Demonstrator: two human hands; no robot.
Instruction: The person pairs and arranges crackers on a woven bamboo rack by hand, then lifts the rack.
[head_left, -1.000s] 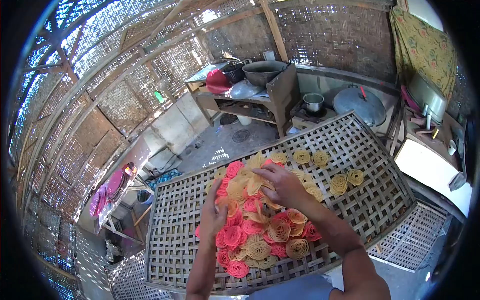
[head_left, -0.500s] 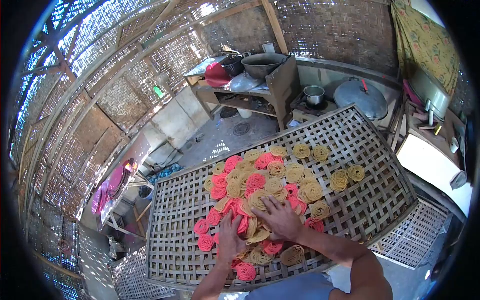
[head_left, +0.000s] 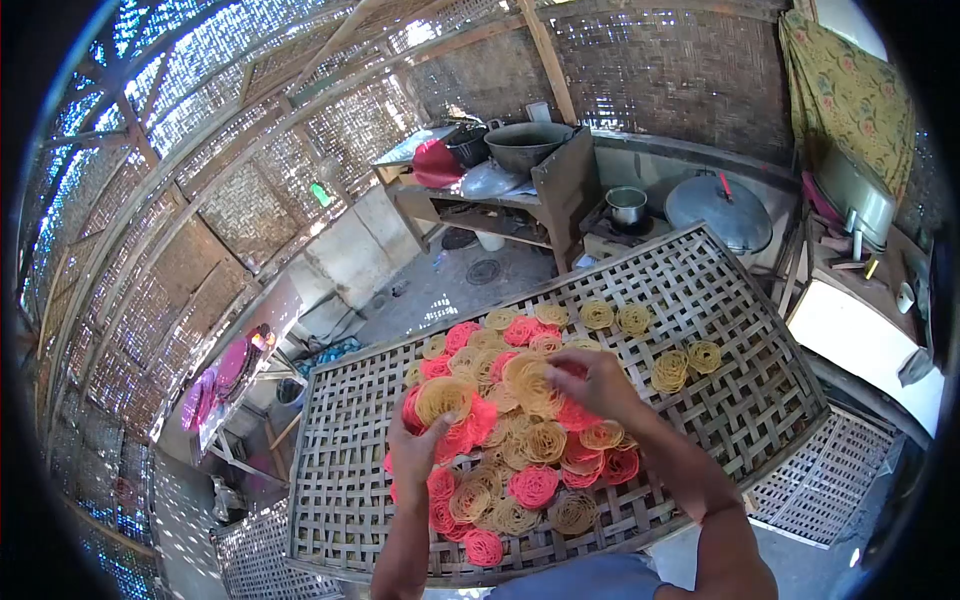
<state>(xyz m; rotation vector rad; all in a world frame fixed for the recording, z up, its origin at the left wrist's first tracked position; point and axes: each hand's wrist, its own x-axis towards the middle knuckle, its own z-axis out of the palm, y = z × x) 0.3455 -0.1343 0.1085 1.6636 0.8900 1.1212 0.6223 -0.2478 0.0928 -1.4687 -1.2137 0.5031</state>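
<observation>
Yellow and pink coiled crackers, round and made of thin noodle-like strands, lie heaped on a woven bamboo tray (head_left: 350, 480). Raised above the heap, my left hand (head_left: 412, 452) is closed on a bunch of them, with a yellow cracker (head_left: 443, 400) and a pink cracker (head_left: 470, 430) showing. My right hand (head_left: 602, 388) grips another bunch, a yellow cracker (head_left: 530, 385) in front and pink behind. How many each hand holds is hidden. Under and between the hands lie more crackers, among them a pink one (head_left: 533, 486) and a brownish one (head_left: 572, 512).
A few yellow crackers (head_left: 670, 371) lie apart on the tray's right side. Beyond the tray stand a stove with a small pot (head_left: 627, 206), a large lidded pan (head_left: 718, 212) and a wooden shelf (head_left: 560, 190) holding a wok (head_left: 525, 145). Another woven tray (head_left: 825, 480) sits lower right.
Both hands were pressed into the heap; now they are lifted and farther apart, each with a bunch of crackers. The middle of the heap has spread out.
</observation>
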